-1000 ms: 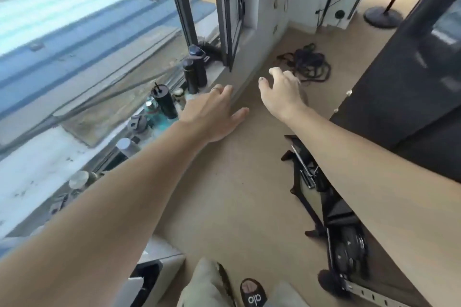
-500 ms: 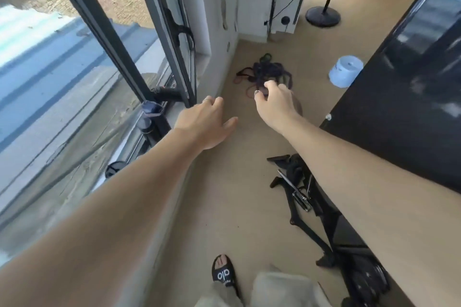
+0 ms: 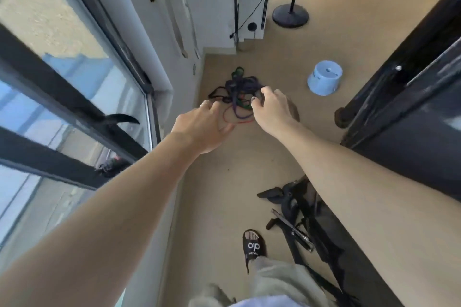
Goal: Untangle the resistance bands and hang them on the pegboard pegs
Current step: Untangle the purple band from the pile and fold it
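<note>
Head view: tangled resistance bands (image 3: 237,92) lie heaped on the floor (image 3: 224,182) by the wall, so both arms reach down. Left hand (image 3: 203,127) and right hand (image 3: 272,107) hover loosely spread, gripping nothing yet.

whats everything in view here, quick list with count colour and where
resistance bands: one tangled pile, purple, green, red and black, on the floor by the wall ahead
bucket: 1, light blue, upside down on the floor right of the pile
stand base: 1, black, round, far floor
folded frame: 1, black, on the floor lower right
window frame: black, left
slipper: 1, black, bottom centre
left hand: open, reaching toward the pile
right hand: fingers loosely curled, over the pile
</note>
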Demonstrator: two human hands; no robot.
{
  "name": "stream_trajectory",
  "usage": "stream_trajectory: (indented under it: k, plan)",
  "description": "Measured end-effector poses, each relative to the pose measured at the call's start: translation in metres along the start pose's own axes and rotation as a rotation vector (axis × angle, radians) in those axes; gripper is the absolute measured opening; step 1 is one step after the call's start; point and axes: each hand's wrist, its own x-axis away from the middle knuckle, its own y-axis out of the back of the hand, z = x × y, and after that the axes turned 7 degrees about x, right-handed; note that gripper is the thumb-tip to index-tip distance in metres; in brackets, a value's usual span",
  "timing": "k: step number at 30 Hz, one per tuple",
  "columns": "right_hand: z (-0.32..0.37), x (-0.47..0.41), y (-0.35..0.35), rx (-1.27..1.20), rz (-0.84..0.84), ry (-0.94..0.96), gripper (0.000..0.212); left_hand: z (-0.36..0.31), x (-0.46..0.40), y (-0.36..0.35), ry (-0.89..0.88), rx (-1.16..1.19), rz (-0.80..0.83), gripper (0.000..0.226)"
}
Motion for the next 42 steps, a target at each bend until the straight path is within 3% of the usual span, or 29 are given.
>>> stream_trajectory:
  k: [11, 21, 24, 28, 32, 37, 42]
  plan:
    - [0.029, -0.251, 0.013, 0.01, 0.009, -0.039, 0.043, 0.032, -0.27, 0.044, -0.064, 0.022, 0.007, 0.05]
    - [0.009, -0.446, 0.014, -0.086, 0.011, -0.189, 0.051, 0.04, -0.508, 0.075, -0.218, -0.031, 0.113, 0.053]
    - [-0.01, -0.501, 0.025, -0.037, -0.016, -0.223, 0.038, 0.025, -0.565, 0.085, -0.24, -0.03, 0.143, 0.052]
    - [-0.044, -0.57, 0.034, -0.05, -0.023, -0.222, 0.024, -0.004, -0.637, 0.09, -0.22, -0.051, 0.16, 0.054]
    - [-0.096, -0.653, 0.046, -0.064, 0.01, -0.192, 0.035, -0.044, -0.712, 0.089, -0.141, 0.009, 0.167, 0.052]
    - [-0.167, -0.753, 0.058, -0.049, 0.058, -0.111, 0.023, -0.102, -0.798, 0.083, -0.016, 0.017, 0.171, 0.051]
    - [-0.203, -0.834, 0.069, 0.001, 0.144, -0.006, 0.035, -0.135, -0.866, 0.078, 0.077, 0.081, 0.197, 0.052]
